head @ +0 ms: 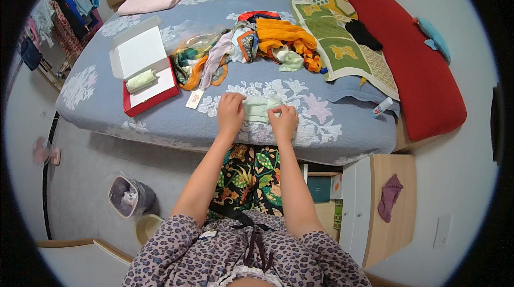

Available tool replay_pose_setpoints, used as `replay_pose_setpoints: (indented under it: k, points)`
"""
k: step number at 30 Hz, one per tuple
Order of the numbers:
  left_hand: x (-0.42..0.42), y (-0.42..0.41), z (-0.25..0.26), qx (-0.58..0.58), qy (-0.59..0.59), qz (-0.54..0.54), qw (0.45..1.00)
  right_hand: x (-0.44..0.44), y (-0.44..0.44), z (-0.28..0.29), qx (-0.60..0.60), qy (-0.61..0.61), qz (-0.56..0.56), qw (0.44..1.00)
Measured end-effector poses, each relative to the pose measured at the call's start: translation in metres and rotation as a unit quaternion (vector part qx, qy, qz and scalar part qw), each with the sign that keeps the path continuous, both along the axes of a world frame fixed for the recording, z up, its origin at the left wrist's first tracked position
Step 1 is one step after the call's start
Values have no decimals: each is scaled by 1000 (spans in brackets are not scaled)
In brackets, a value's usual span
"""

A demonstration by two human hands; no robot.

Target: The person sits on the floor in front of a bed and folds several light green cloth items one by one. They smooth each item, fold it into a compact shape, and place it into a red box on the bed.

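A pale green folded cloth [257, 109] lies flat on the blue floral bedspread [192, 130], close to the bed's near edge. My left hand [231, 112] is at the cloth's left end, fingers bent over its edge. At the other end, my right hand [283, 120] pinches the cloth between thumb and fingers. To the left stands an open red box [150, 102] with a white inside, holding a rolled pale green cloth [141, 80]. A cream tag [194, 99] rests between the box and my left hand.
Beyond my hands lies a pile of crumpled scarves [241, 42], with an orange cloth [283, 34]. A green patterned towel [327, 42], a white spray can [382, 107] and a long red bolster [405, 54] are at the right. A waste bin [130, 196] stands on the floor, lower left.
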State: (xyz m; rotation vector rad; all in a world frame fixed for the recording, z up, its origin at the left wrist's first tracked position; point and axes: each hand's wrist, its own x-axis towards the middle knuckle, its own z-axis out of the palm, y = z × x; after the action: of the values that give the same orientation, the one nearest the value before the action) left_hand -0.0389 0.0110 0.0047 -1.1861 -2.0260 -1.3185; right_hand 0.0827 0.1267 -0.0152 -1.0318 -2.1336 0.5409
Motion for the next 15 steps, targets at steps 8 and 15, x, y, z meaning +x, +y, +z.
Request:
replay_pose_setpoints:
  k: [8,15]
  points:
    - [-4,-49,-31,11,-51,37,998,-4,14,-3,-93,21,114,989]
    - [-5,-48,-1,-81,35,-22,996,11,43,-3,-211,32,165,963]
